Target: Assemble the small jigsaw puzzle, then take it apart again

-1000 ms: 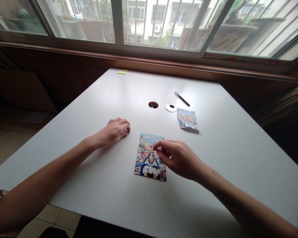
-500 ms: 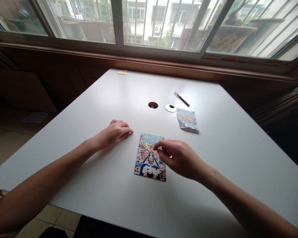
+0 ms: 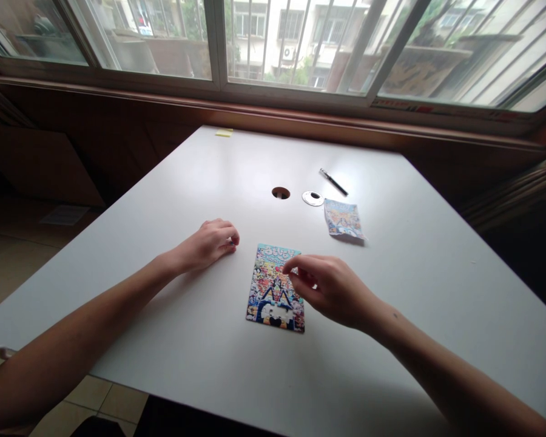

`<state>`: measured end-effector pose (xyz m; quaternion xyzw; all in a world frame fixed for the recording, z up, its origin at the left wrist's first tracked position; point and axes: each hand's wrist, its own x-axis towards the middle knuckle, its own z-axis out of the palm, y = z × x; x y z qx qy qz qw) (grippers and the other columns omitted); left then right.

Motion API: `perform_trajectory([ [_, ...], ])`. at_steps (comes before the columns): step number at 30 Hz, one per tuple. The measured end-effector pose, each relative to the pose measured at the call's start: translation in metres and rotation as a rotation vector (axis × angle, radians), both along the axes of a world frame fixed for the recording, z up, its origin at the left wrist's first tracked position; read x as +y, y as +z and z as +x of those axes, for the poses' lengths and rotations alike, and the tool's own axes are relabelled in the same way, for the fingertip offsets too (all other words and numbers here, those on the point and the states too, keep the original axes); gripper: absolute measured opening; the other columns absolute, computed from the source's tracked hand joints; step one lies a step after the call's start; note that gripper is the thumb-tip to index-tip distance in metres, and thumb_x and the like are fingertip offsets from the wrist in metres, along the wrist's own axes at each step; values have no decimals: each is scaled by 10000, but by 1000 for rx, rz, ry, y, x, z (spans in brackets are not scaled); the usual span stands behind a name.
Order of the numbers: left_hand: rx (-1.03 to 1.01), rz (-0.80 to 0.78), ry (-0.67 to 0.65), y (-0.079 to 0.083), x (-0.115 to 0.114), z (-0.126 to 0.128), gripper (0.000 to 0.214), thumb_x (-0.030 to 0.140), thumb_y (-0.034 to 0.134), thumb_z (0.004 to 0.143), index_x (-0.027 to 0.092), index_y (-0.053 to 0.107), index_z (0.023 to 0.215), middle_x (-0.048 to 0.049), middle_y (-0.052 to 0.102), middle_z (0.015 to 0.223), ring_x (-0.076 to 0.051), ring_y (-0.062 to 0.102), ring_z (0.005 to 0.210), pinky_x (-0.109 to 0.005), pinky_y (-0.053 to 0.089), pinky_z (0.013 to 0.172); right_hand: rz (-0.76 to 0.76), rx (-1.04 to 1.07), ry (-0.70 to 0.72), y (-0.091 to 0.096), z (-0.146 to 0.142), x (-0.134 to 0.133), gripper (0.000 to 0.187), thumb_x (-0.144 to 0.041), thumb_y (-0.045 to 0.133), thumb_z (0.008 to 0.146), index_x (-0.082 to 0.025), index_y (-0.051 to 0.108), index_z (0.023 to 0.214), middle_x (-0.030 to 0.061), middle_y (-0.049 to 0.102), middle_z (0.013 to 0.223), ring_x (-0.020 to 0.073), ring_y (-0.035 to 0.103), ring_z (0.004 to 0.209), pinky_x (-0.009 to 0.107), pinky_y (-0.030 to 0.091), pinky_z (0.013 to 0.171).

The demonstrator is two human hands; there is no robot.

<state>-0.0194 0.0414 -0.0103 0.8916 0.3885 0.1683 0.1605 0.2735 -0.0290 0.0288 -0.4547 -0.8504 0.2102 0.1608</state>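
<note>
A colourful jigsaw puzzle (image 3: 273, 297) with a crowded cartoon picture lies flat on the white table, straight in front of me. Over its upper right side is my right hand (image 3: 330, 288), fingers loosely curved, with a small gap between thumb and forefinger and nothing visible in it. Part of the puzzle's right edge is hidden behind that hand. To the left of the puzzle, my left hand (image 3: 209, 243) rests on the table. Its thumb and forefinger are pinched around a tiny bluish bit that is too small to name.
Right of centre lies a creased printed sheet (image 3: 344, 220) with a similar picture. Behind it are a round cover (image 3: 312, 198) and a black pen (image 3: 333, 181). A round hole (image 3: 281, 193) opens in the tabletop, and yellow tape (image 3: 224, 133) marks the far edge by the window.
My left hand has drawn back slightly to the left, and its thumb and forefinger have curled more. The right hand has barely shifted, and the puzzle has stayed in place.
</note>
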Motion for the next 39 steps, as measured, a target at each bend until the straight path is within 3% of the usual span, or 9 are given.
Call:
perform_trajectory([
  [8,-256,-226,22,9,-8,7,77,161,644,839,160,631,915,-32,626,896,-142,567,777,-278,473,698,24,23,4,-1,1,0,151,-208,554,875,-214,696,927,-16,637,694,101,515,582,245,356,575],
  [12,-557,-560,-63,18,-30,30,45,177,693,821,143,714,842,-65,658,939,-160,634,849,-287,533,748,76,80,10,-6,-2,-2,135,-297,595,908,-210,696,931,-11,628,711,100,501,587,242,365,578],
  [14,-687,-706,-19,19,-44,44,77,180,710,816,139,740,874,-77,682,936,-172,660,863,-306,554,777,118,111,25,-9,-4,-4,156,-332,626,905,-208,696,970,0,638,756,102,513,610,240,375,588],
  [21,-867,-877,25,11,-64,64,136,190,751,799,116,710,906,-81,710,875,-187,683,869,-339,574,798,158,112,51,-12,-9,-12,123,-264,606,916,-195,693,967,20,641,777,112,536,633,236,381,597],
  [23,-841,-828,18,10,-64,63,148,198,727,824,120,696,945,-92,710,912,-196,683,898,-352,579,808,116,76,53,-8,-8,-12,109,-248,614,899,-192,688,955,22,640,780,115,532,635,237,379,600],
  [26,-729,-546,-49,9,-65,61,100,146,648,858,132,691,948,-98,694,958,-188,668,909,-347,573,823,5,1,90,-3,-5,-11,49,-215,645,855,-197,674,890,6,629,753,111,514,626,231,361,591],
  [30,-529,-186,-308,3,-68,60,177,50,587,828,150,687,934,-96,686,971,-180,647,911,-321,551,832,-125,-93,163,-3,-5,-11,38,-162,648,820,-190,634,800,-3,629,744,107,510,630,223,334,580],
  [33,-422,-112,-438,-2,-68,60,228,38,578,812,163,666,980,-102,682,1026,-188,634,949,-322,535,868,-174,-140,180,-6,-7,-13,56,-180,642,832,-181,626,778,6,634,747,113,524,645,224,331,583],
  [39,-293,-103,-477,0,-67,56,271,30,590,778,189,643,990,-87,670,1076,-193,611,962,-325,507,911,-185,-139,202,-10,-10,-14,61,-235,641,862,-189,662,828,11,649,777,126,549,683,235,342,606],
])
